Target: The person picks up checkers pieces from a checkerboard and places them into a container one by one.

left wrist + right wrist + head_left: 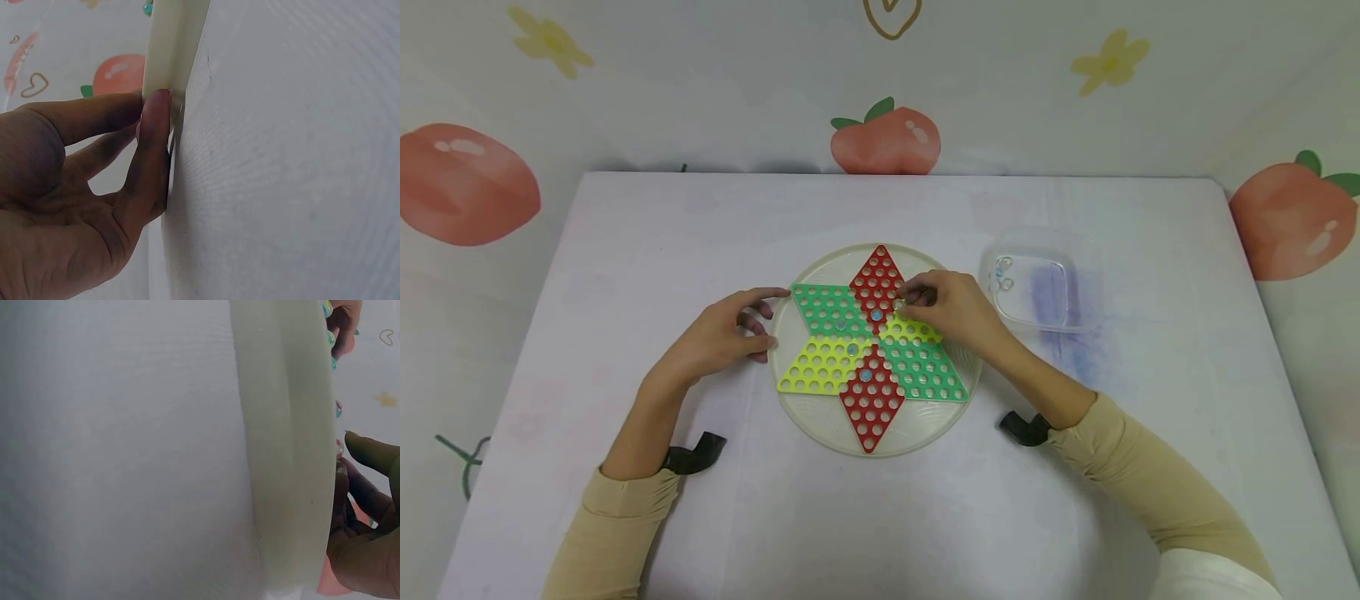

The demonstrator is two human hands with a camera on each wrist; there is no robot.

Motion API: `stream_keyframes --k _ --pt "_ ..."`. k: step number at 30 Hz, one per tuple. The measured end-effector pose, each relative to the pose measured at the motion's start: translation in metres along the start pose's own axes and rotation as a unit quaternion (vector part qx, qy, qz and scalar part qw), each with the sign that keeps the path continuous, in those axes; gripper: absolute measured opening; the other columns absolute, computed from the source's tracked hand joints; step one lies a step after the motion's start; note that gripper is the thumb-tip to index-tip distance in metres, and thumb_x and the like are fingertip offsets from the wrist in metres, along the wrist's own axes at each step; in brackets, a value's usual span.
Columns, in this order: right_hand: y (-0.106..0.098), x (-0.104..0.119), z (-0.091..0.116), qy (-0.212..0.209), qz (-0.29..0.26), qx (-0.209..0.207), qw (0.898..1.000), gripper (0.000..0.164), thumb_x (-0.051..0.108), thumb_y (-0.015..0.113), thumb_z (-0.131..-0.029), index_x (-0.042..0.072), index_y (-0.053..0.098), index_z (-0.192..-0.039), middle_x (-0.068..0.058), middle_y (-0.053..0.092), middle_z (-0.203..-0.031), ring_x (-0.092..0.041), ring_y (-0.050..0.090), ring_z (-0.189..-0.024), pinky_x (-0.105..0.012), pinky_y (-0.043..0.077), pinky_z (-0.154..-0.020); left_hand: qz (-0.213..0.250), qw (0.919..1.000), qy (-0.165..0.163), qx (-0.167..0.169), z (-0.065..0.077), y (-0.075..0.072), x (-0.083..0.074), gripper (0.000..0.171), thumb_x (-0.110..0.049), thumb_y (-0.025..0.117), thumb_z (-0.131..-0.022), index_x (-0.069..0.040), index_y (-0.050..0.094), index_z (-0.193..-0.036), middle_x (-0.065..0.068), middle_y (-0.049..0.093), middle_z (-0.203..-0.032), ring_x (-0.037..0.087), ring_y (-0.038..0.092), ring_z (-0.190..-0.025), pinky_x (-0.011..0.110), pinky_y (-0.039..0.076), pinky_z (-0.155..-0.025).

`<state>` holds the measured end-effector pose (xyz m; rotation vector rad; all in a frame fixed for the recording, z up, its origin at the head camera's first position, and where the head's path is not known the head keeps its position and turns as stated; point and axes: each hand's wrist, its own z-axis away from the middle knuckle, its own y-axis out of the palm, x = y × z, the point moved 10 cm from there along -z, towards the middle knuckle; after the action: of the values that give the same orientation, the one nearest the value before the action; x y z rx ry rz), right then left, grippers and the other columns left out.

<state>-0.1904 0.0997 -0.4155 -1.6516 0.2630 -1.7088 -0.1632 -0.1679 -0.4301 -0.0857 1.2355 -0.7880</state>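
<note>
A round Chinese checkers board (801, 421) lies on the table, its star coloured red, green and yellow. My left hand (718, 337) touches the board's left rim with index finger and thumb set apart; the left wrist view shows these fingertips against the pale side wall. Over the upper right of the star, my right hand (951, 308) pinches a small glass marble (339, 448) between thumb and index finger, close to the holes. Several other marbles sit in the board, among them a blue one (876, 316) in the upper red point and another marble (866, 376) in the lower one.
A clear plastic container (1086, 312) stands right of the board, with a few glass marbles (1004, 265) at its left side. Black wrist mounts (696, 454) stick out beside both forearms. The white tabletop (850, 533) ends at a printed backdrop with fruit and flowers.
</note>
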Motion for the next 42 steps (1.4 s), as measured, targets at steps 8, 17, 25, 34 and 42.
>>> stream_keyframes --k 8,17,25,34,42 --pt "0.001 0.003 -0.001 -0.002 0.022 -0.027 0.999 0.017 0.019 0.081 -0.084 0.01 0.076 -0.097 0.0 0.068 -0.086 -0.014 0.061 -0.079 -0.029 0.051 -0.072 0.0 1.0 0.001 0.003 0.001 0.0 -0.001 0.065 0.004 0.071 -0.086 -0.012 0.049 -0.145 0.016 0.049 -0.117 0.029 0.057 -0.094 0.032 0.06 -0.068" --pt "0.005 0.004 -0.002 -0.014 0.02 -0.028 0.999 0.015 0.017 0.08 -0.085 0.01 0.073 -0.095 0.0 0.067 -0.087 -0.014 0.061 -0.08 -0.029 0.051 -0.072 -0.007 1.0 0.001 -0.002 0.003 0.0 0.003 0.065 0.004 0.071 -0.086 -0.012 0.049 -0.146 0.016 0.05 -0.117 0.029 0.057 -0.094 0.031 0.059 -0.068" --pt "0.003 0.001 0.001 0.012 0.018 -0.034 0.999 0.015 0.023 0.077 -0.088 0.013 0.07 -0.097 0.002 0.068 -0.088 -0.014 0.062 -0.081 -0.03 0.051 -0.072 -0.014 0.9999 0.004 -0.004 0.004 0.0 0.003 0.066 0.003 0.071 -0.087 -0.013 0.048 -0.146 0.016 0.05 -0.117 0.028 0.057 -0.094 0.031 0.059 -0.068" --pt "-0.005 -0.002 0.005 0.026 0.004 -0.041 0.999 0.016 0.021 0.075 -0.09 0.01 0.066 -0.098 -0.002 0.07 -0.091 -0.015 0.064 -0.082 -0.031 0.052 -0.072 -0.01 0.9999 0.006 -0.002 0.001 0.001 0.003 0.066 0.003 0.071 -0.087 -0.014 0.048 -0.146 0.015 0.049 -0.118 0.028 0.057 -0.095 0.032 0.059 -0.068" --pt "-0.013 0.003 0.009 0.002 -0.024 -0.05 0.998 0.016 0.02 0.075 -0.09 0.009 0.071 -0.101 -0.001 0.072 -0.091 -0.014 0.067 -0.081 -0.03 0.054 -0.071 -0.019 0.9998 0.008 -0.004 -0.001 0.001 0.003 0.064 0.004 0.07 -0.087 -0.014 0.049 -0.145 0.015 0.05 -0.116 0.028 0.057 -0.094 0.031 0.059 -0.068"
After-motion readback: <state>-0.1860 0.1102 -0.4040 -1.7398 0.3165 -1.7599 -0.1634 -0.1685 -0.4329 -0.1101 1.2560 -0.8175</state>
